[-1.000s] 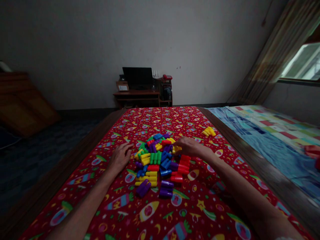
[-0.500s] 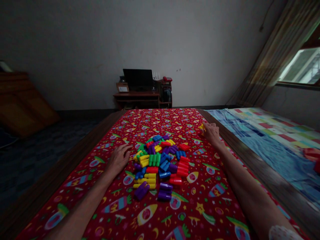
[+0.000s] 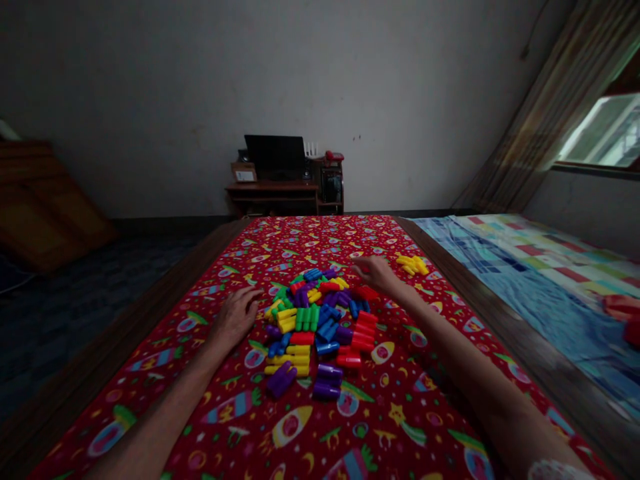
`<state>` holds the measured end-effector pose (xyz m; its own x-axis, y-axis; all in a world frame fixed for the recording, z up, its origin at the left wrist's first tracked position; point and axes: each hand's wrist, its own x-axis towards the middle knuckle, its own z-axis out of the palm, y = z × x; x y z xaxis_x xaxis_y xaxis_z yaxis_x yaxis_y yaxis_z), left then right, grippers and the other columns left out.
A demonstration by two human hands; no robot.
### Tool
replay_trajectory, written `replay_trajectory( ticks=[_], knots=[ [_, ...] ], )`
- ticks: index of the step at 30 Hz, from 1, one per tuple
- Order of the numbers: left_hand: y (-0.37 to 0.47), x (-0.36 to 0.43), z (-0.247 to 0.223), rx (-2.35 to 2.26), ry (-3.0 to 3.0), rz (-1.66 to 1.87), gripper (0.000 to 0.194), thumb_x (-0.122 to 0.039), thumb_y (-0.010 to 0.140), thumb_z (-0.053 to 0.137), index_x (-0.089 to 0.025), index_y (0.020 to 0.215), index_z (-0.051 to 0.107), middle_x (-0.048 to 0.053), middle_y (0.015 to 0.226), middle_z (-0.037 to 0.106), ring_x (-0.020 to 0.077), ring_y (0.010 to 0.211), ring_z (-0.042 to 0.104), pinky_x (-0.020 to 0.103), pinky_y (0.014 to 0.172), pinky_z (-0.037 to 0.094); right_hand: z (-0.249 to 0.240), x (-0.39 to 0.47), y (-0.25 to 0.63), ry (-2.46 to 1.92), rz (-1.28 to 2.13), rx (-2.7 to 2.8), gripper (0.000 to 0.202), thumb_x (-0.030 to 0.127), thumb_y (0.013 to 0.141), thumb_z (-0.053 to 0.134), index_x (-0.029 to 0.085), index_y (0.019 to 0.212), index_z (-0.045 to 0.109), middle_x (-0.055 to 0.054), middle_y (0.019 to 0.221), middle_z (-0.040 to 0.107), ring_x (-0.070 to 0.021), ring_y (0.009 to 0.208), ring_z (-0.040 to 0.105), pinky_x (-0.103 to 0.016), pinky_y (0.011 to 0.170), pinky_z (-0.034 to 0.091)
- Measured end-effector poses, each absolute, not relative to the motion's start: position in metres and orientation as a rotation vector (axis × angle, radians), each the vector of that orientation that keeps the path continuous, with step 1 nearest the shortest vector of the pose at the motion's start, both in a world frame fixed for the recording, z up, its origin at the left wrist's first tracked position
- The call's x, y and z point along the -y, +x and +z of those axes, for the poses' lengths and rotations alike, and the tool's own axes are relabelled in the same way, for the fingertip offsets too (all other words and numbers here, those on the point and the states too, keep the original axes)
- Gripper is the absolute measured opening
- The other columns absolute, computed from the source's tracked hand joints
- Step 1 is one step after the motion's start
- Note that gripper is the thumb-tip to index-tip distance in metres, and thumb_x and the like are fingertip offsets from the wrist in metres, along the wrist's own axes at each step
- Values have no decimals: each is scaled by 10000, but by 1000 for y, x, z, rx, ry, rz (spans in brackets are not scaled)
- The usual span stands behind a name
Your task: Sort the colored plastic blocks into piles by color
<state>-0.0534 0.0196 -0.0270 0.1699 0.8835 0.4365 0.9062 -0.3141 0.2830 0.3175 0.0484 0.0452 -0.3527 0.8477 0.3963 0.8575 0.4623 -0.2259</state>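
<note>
A pile of bullet-shaped plastic building blocks [image 3: 306,319] in red, yellow, green, blue and purple lies on the red patterned cloth [image 3: 210,413]. My left hand [image 3: 236,315] rests on the cloth just left of the pile, fingers loosely stretched toward it and holding nothing. Over the pile's far right edge is my right hand [image 3: 376,272], its fingers apart and pointing left, with no block visible in it. Below that hand lies a red block [image 3: 365,293], partly covered. A small group of yellow blocks [image 3: 413,265] sits apart, to the right of my right hand.
The cloth covers a long table with dark wooden edges [image 3: 440,257]. A bed with a blue and patchwork cover [image 3: 480,260] adjoins it on the right. Beyond the far end stands a desk [image 3: 273,189] with a monitor [image 3: 276,155]. A wooden cabinet [image 3: 47,207] stands at left.
My right hand has let go of a yellow block among the yellow group at the right and moved left to the pile. My left hand has stayed in place.
</note>
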Motion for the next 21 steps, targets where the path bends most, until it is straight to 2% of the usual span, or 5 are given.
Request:
replay_trajectory(
  ticks=[5, 9, 12, 17, 21],
  knots=[
    [-55, -20, -29, 1820, -2368, -836, 416, -323, 844, 371, -160, 1065, 683, 124, 1182, 644, 276, 1116, 580, 439, 1008, 452, 40, -43, 266, -1397, 226, 2557, 294, 163, 875, 514, 187, 1093, 711, -76, 904, 738, -163, 791, 658, -206, 637, 399],
    [-54, -20, -30, 1807, -2358, -876, 409, -322, 845, 372, -166, 1054, 687, 121, 1174, 646, 280, 1108, 580, 445, 1007, 450, 38, -51, 278, -1338, 460, 2485, 341, 246, 849, 577, 214, 1168, 693, -28, 955, 728, -159, 815, 645, -198, 657, 422],
    [-53, -20, -31, 1797, -2352, -904, 423, -332, 845, 359, -162, 1052, 686, 124, 1162, 651, 282, 1101, 582, 451, 1005, 450, 39, -51, 288, -1377, 553, 2456, 389, 225, 771, 631, 195, 1151, 706, -19, 937, 726, -154, 777, 629, -200, 641, 428],
    [-53, -21, -30, 1816, -2367, -869, 454, -352, 834, 347, -135, 1045, 686, 151, 1154, 655, 296, 1091, 590, 468, 992, 459, 48, -49, 296, -1424, 440, 2309, 380, 244, 779, 598, 146, 1126, 715, -41, 885, 722, -150, 724, 613, -215, 641, 424],
    [-53, -20, -29, 1808, -2358, -883, 447, -351, 834, 346, -142, 1039, 684, 150, 1152, 658, 293, 1089, 595, 467, 988, 463, 52, -60, 327, -1555, 137, 2052, 408, 210, 821, 509, 100, 1176, 678, -89, 910, 725, -173, 740, 623, -253, 697, 444]
  ],
)
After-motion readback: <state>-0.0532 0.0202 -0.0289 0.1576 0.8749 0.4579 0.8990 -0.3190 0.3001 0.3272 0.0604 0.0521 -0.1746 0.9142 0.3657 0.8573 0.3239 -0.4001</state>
